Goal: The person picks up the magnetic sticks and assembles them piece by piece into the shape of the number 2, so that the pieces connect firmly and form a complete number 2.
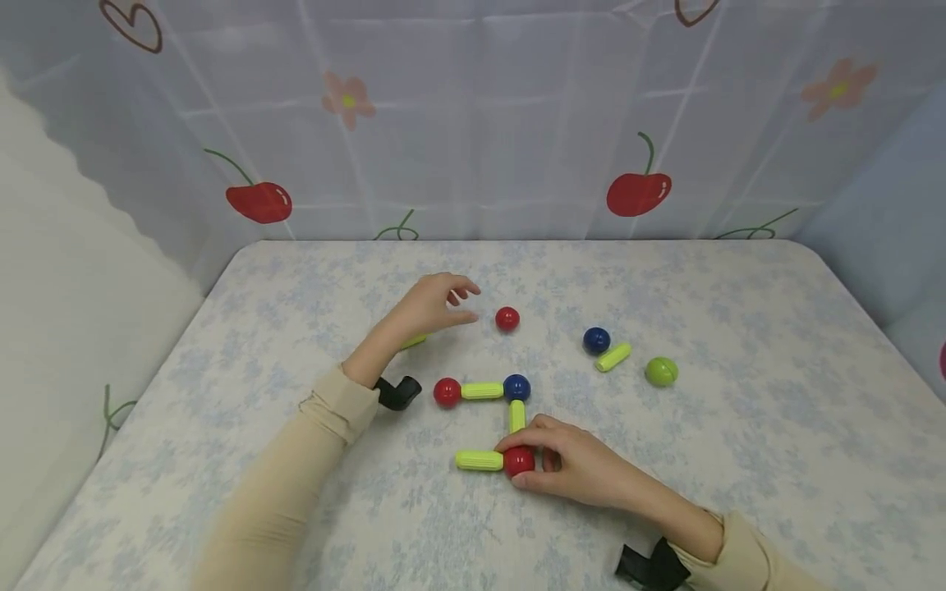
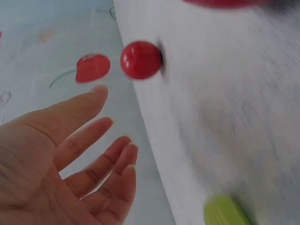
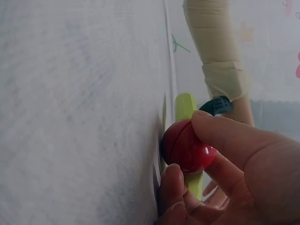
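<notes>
Between thumb and fingers, my right hand [image 1: 584, 464] grips a red ball [image 1: 520, 462], seen close up in the right wrist view. From that ball one yellow-green rod [image 1: 479, 460] points left, and another rod [image 1: 517, 416] runs up to a blue ball [image 1: 517, 387]. A third rod [image 1: 482, 391] joins the blue ball to a second red ball [image 1: 447, 392], giving a three-sided shape. My left hand [image 1: 436, 304] is held above the table with fingers apart and nothing in them. A loose red ball [image 1: 507, 319] lies just right of its fingertips.
On the right of the table lie a blue ball [image 1: 596, 341], a yellow-green rod [image 1: 613, 357] beside it, and a green ball [image 1: 661, 372]. Another yellow-green rod [image 1: 414, 341] is partly hidden under my left wrist. A curtain [image 1: 473, 123] hangs behind the table's far edge.
</notes>
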The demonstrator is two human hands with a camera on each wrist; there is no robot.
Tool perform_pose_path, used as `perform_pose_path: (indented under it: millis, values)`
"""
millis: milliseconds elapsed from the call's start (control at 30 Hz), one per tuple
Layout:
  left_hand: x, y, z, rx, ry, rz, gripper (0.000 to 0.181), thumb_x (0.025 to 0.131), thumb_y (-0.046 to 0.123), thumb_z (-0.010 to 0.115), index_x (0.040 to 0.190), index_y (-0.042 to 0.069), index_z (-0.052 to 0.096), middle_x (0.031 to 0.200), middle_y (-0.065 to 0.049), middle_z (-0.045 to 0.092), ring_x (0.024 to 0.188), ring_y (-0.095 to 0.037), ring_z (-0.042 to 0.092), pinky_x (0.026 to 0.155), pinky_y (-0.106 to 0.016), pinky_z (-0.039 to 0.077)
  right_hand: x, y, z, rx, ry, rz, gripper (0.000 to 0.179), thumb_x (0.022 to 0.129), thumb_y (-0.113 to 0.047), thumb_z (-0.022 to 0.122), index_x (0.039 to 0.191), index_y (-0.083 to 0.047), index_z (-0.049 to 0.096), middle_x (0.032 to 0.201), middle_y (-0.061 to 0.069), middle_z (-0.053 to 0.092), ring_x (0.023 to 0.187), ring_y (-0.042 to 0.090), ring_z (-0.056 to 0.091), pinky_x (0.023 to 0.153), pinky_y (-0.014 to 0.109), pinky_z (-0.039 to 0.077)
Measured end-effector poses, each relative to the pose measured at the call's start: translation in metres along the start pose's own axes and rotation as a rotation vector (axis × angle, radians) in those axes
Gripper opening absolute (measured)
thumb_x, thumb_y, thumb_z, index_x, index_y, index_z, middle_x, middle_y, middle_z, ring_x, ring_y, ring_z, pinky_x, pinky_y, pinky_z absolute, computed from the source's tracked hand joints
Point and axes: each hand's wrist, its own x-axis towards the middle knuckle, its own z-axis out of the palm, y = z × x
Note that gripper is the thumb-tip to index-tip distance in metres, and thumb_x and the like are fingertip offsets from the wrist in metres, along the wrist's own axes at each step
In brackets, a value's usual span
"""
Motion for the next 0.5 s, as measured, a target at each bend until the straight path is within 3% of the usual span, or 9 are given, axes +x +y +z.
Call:
perform_pose_path:
  millis: [167, 333, 500]
  values:
    - [0.021, 0.023, 0.011, 0.035, -0.097, -0.017, 0.047, 0.084, 0.022, 0.072, 0.127, 0.009, 0.058, 0.115, -0.012, 0.058, 0.1, -0.024, 0.055, 0.081, -0.034, 0.046, 0.0, 0.001, 0.0, 0.008, 0.001, 0.0, 0.032, 0.086, -0.032, 0.068, 0.117, -0.027, 0.064, 0.092, -0.009, 0.052, 0.068, 0.009, 0.05, 0.059, 0.026, 0.045]
    - [0.031, 0.028, 0.022, 0.054, -0.184, -0.058, 0.051, 0.084, 0.022, 0.072, 0.132, 0.014, 0.054, 0.117, -0.009, 0.056, 0.097, -0.021, 0.054, 0.078, -0.032, 0.046, -0.001, 0.002, 0.0, 0.027, 0.017, -0.023, 0.032, 0.087, -0.033, 0.068, 0.117, -0.024, 0.064, 0.093, -0.007, 0.052, 0.07, 0.009, 0.049, 0.06, 0.025, 0.045]
    - [0.032, 0.023, 0.035, 0.059, -0.152, -0.042, 0.044, 0.084, 0.016, 0.072, 0.126, 0.014, 0.06, 0.11, -0.007, 0.06, 0.09, -0.018, 0.055, 0.077, -0.03, 0.046, -0.001, 0.002, 0.0, 0.047, 0.034, -0.047, 0.033, 0.087, -0.032, 0.068, 0.117, -0.021, 0.064, 0.092, -0.005, 0.052, 0.069, 0.009, 0.049, 0.059, 0.025, 0.044]
